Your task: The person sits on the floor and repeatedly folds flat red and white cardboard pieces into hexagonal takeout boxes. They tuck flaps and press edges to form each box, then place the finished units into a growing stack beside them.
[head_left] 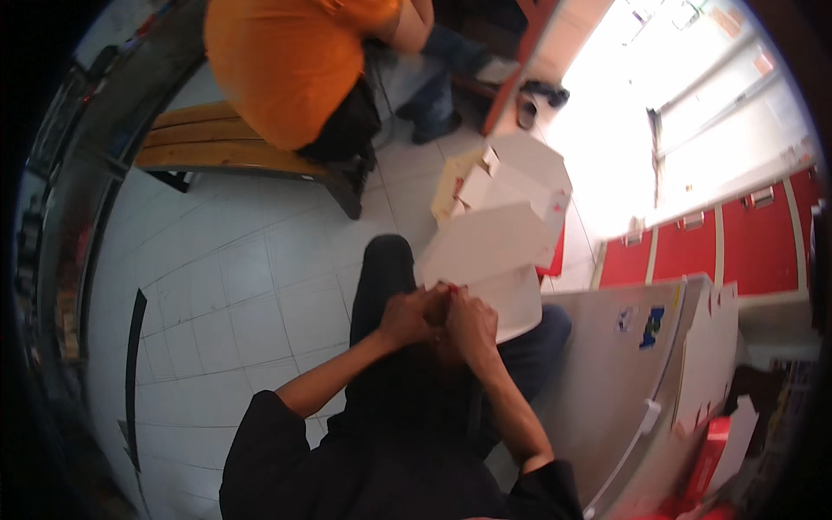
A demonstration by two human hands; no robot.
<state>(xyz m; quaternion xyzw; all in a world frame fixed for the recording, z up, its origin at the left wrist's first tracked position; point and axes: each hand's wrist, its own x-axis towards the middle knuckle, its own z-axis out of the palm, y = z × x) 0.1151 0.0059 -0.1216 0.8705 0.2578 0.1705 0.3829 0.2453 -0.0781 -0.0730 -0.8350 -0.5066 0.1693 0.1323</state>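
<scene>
A white cardboard box (487, 244), partly folded with panels raised, rests across my lap. My left hand (411, 317) is closed at its near left corner, fingers bent in toward the right hand. Close beside it, my right hand (472, 324) pinches the same near edge. A small red patch shows between the fingertips; the folded part under them is mostly hidden. Just beyond lies another open white box (527, 166) with printed flaps, partly covered by the raised panel of the one I hold.
A person in an orange top (286, 69) sits on a wooden bench (204, 139) ahead left. To my right stands a pale fridge-like cabinet (598, 364) with folded cardboard (706, 355) against it. Red cabinet doors (685, 246) line the right wall. Shoes (527, 111) lie by the bright doorway.
</scene>
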